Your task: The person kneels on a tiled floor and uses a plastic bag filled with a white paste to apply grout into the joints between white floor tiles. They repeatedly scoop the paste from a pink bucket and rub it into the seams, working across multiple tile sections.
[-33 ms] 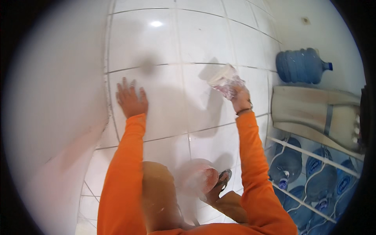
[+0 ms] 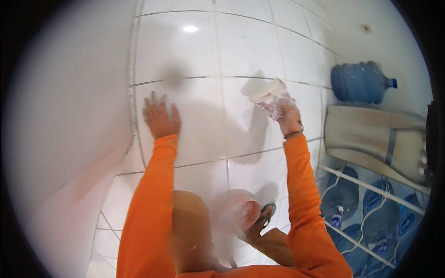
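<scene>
My left hand [image 2: 162, 118] rests flat on the white floor tiles [image 2: 194, 125], fingers spread, with nothing in it. Off to the right, my right hand [image 2: 289, 119] grips a flat pale pad [image 2: 271, 92] smeared with white paste. White residue also covers the fingers around it, and its exact kind is hard to make out. The pad is at the tiles near a grout line and casts a shadow on its left side. Close to my body, between my legs, is a pink-red bowl [image 2: 245, 211] with whitish residue inside.
A white wall [image 2: 69, 116] rises along the left. At the right stand a blue water jug [image 2: 359, 82], a beige panel-like object [image 2: 357, 132] with a dark strap, and a white rack [image 2: 371, 190] holding several blue jugs. My sandalled foot [image 2: 268, 212] is beside the bowl.
The whole view has shifted slightly, so everything appears a little further right. Both hands keep about the same places on the tiles.
</scene>
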A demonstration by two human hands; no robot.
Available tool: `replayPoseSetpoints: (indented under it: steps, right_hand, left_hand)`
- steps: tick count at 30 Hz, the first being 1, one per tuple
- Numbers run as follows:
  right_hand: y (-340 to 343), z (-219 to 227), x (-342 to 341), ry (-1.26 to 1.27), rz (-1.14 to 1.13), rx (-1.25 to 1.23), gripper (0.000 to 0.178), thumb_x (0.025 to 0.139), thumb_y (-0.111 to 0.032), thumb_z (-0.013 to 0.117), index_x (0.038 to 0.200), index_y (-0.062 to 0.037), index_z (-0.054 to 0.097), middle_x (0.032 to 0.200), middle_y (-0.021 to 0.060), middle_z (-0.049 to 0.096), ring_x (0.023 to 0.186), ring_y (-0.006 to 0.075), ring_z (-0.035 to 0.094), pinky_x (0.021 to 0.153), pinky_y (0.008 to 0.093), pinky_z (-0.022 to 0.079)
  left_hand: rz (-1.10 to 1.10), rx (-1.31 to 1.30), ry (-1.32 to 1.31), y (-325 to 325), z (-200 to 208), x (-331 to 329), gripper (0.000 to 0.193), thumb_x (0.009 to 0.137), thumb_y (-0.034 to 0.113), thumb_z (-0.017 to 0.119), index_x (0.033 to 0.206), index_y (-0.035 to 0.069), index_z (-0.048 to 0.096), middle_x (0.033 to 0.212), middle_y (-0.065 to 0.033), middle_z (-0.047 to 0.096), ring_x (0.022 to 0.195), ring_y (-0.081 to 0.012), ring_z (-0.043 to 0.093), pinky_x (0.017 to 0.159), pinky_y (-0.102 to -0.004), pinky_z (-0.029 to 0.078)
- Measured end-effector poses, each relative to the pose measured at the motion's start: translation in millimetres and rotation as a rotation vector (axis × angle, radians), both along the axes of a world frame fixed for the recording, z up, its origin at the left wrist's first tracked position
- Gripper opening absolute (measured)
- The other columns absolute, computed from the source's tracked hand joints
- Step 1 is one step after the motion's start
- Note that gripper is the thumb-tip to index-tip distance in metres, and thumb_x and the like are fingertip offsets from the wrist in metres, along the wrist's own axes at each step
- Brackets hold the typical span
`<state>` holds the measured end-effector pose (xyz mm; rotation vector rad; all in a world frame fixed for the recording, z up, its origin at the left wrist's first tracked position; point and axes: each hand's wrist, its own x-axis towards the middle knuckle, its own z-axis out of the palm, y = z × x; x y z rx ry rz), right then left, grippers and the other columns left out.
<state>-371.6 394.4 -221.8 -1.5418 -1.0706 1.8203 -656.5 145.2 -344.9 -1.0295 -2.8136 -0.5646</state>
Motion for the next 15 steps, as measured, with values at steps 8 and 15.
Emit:
replayPoseSetpoints:
  steps: [8,15]
  right_hand:
    - [-68,-34,-49,0.077,0.155,-0.006,0.043,0.094,-0.004,0.056,0.136,-0.001,0.055,0.122,0.0077,0.067,0.105,0.0186,0.067,0.085,0.0345,0.059]
    - [-101,-35,-113,0.091,0.3,-0.02,0.035,0.095,-0.007,0.058,0.13,-0.003,0.06,0.113,0.0041,0.07,0.098,0.0144,0.068,0.081,0.0315,0.058]
  left_hand:
    - [0.01,0.064,-0.048,2,4,-1,0.044,0.098,0.035,0.055,0.136,0.013,0.058,0.161,-0.0111,0.037,0.149,-0.0381,0.029,0.12,-0.0569,0.022]
    - [0.01,0.102,-0.036,3,6,1,0.044,0.096,0.036,0.058,0.134,0.013,0.06,0.159,-0.0099,0.039,0.15,-0.0368,0.028,0.121,-0.056,0.021]
